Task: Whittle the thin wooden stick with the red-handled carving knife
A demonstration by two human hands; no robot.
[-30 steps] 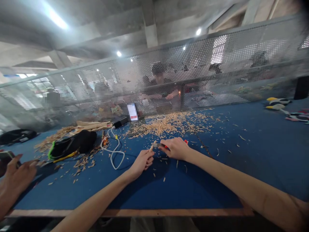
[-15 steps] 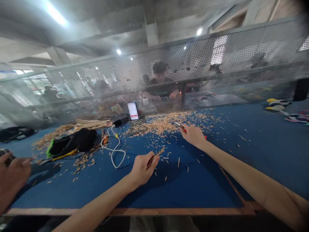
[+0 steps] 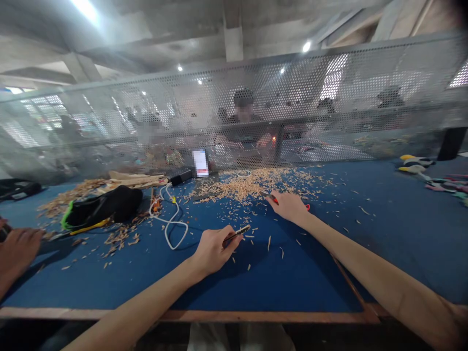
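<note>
Over the front middle of the blue table (image 3: 292, 287), my left hand (image 3: 215, 248) is closed round a thin brown wooden stick (image 3: 241, 231), whose pale end points up and right. My right hand (image 3: 288, 208) is beyond it to the right, closed on a knife with a red handle (image 3: 273, 199). The knife's blade points left at the near edge of a pile of pale wood shavings (image 3: 244, 187). The two hands are apart, and the stick and knife do not touch. Loose shavings lie between and below them.
Left of centre are a white cable (image 3: 167, 229), a black pouch (image 3: 109, 207), a yellow-handled tool (image 3: 89, 227) and wood strips (image 3: 135, 179). A lit phone (image 3: 201, 163) leans on the mesh partition (image 3: 292, 97). Another person's hand (image 3: 20, 251) is at far left. Yellow-tipped tools (image 3: 415, 165) lie at right.
The view has shifted slightly. My right hand has moved a little left and down, and its knife blade now lies lower, close over the shavings. Both hands keep their holds.
</note>
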